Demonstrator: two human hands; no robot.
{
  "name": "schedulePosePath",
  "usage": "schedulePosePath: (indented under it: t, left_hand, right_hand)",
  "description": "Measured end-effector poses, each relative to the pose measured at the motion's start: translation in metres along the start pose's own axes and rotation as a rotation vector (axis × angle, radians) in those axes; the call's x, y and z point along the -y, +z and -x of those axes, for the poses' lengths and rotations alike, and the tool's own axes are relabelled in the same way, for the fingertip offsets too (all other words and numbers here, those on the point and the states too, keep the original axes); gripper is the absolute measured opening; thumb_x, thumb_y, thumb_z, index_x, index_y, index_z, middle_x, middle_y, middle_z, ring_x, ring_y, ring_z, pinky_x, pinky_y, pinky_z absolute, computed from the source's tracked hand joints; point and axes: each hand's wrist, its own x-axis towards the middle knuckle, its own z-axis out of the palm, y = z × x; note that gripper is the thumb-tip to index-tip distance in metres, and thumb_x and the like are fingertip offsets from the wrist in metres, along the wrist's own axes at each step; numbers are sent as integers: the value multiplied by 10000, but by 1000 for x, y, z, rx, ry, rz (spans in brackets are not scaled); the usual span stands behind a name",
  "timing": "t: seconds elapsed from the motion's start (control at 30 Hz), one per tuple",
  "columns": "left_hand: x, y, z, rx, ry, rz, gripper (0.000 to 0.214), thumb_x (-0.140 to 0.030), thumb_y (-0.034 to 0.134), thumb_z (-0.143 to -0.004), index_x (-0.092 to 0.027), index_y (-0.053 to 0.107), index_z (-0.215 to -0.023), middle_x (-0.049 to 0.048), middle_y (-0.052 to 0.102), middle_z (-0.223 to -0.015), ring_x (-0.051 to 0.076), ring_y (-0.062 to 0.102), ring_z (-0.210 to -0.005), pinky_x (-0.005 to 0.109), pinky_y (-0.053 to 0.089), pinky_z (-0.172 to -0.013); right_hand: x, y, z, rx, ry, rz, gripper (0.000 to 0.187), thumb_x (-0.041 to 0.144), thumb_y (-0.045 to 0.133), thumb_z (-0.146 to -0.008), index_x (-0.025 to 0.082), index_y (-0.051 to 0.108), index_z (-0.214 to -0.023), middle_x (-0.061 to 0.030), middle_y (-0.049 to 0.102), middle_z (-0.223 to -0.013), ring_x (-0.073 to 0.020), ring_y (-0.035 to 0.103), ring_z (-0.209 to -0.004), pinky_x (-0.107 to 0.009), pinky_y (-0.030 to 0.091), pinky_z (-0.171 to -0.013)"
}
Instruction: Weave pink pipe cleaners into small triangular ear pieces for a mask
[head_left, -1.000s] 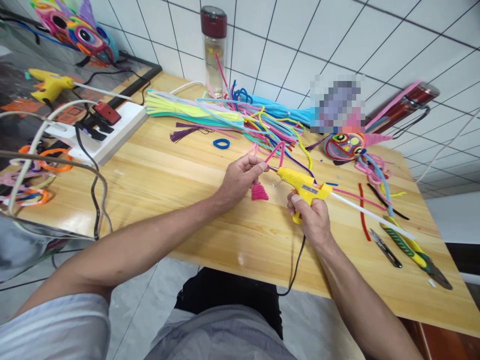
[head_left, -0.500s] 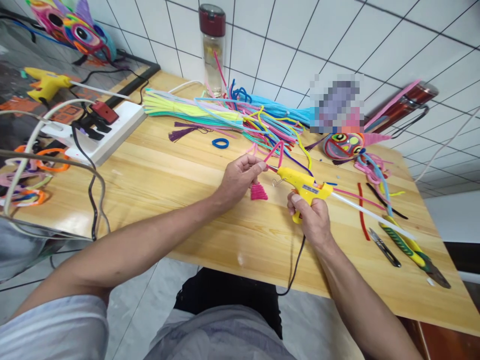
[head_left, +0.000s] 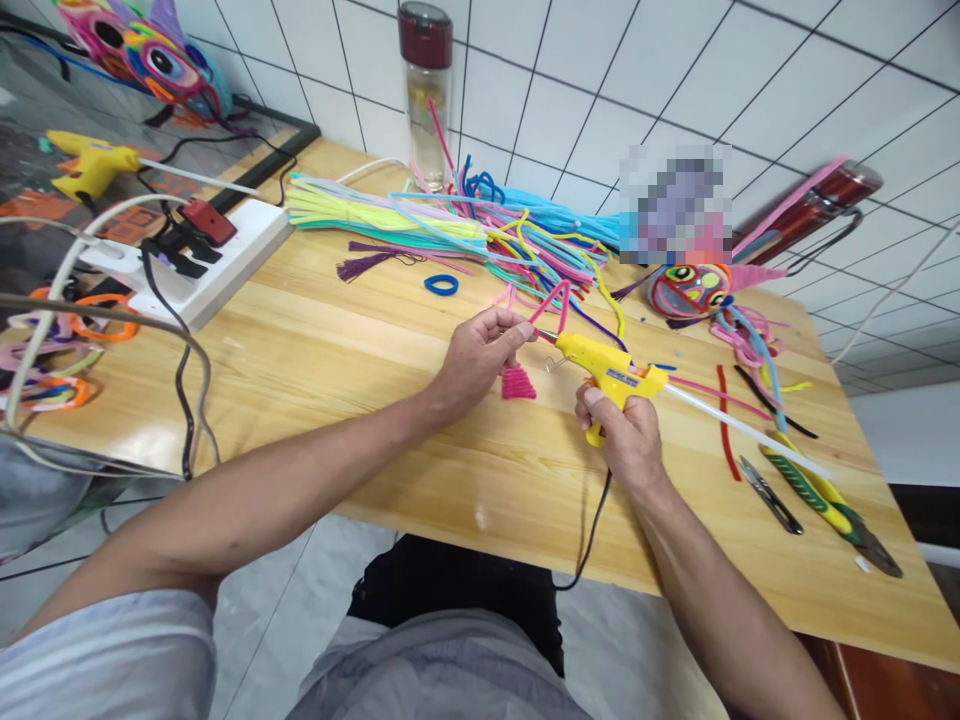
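My right hand [head_left: 622, 430] is wrapped round the handle of a yellow glue gun [head_left: 600, 365], a long white glue stick [head_left: 742, 430] poking out of its back. The gun's nozzle points left and meets the fingertips of my left hand [head_left: 484, 355]. Those fingers pinch a pink pipe cleaner [head_left: 553, 302], which bends up into a peak above the nozzle. Just below the left fingers shows a ridged magenta piece [head_left: 518, 382]; whether it joins the pinched pipe cleaner is hidden. A blue ring [head_left: 441, 285] lies on the wooden table beyond.
Bundled pipe cleaners [head_left: 390, 220] lie along the wall beside a glass bottle [head_left: 425, 100]. A power strip [head_left: 217, 265] and second glue gun [head_left: 90, 165] are at left. Pliers [head_left: 832, 505], snips [head_left: 770, 495], a colourful fish-like figure [head_left: 688, 288] and a red flask [head_left: 810, 215] are at right.
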Motion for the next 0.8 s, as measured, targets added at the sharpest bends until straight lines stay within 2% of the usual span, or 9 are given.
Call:
schedulePosePath:
  t: [0.37, 0.43, 0.57, 0.63, 0.8]
  left_hand:
    - [4, -4, -3, -14, 4, 2, 242, -402, 813, -857, -181, 721, -884, -4, 714, -745, 75, 545, -551, 203, 425, -516]
    - [3, -5, -5, -24, 5, 11, 250, -408, 817, -852, -178, 720, -871, -6, 703, -730, 71, 538, -542, 198, 419, -506]
    - [1, -8, -9, -62, 35, 41, 266, -410, 822, -844, -168, 711, -863, 31, 770, -854, 56, 534, -537, 192, 421, -491]
    - [0, -9, -11, -90, 40, 49, 264, -403, 822, -842, -169, 701, -866, 42, 789, -891, 54, 533, -534, 189, 419, -483]
    - [-2, -11, -16, -150, 31, 32, 228, -366, 800, -855, -177, 673, -859, 34, 787, -883, 49, 527, -527, 178, 403, -471]
  right_hand:
    - [-8, -2, 0, 23, -11, -62, 402, 535, 743, -827, 220, 626, -607, -15, 607, -636, -153, 538, -606, -305, 436, -606]
    - [-8, -2, 1, 31, -14, -142, 364, 528, 770, -830, 213, 673, -677, -11, 626, -653, -148, 540, -596, -305, 433, -603]
    - [-1, -6, 4, 8, -17, -350, 316, 517, 790, -842, 205, 759, -888, -27, 723, -792, -138, 565, -579, -303, 440, -591]
    - [6, -10, 7, 3, -25, -404, 329, 527, 770, -860, 204, 764, -920, -43, 754, -847, -138, 581, -567, -310, 449, -585]
    - [13, -19, 23, -26, 20, -361, 392, 587, 720, -878, 199, 770, -905, -41, 717, -743, -165, 597, -586, -315, 461, -569]
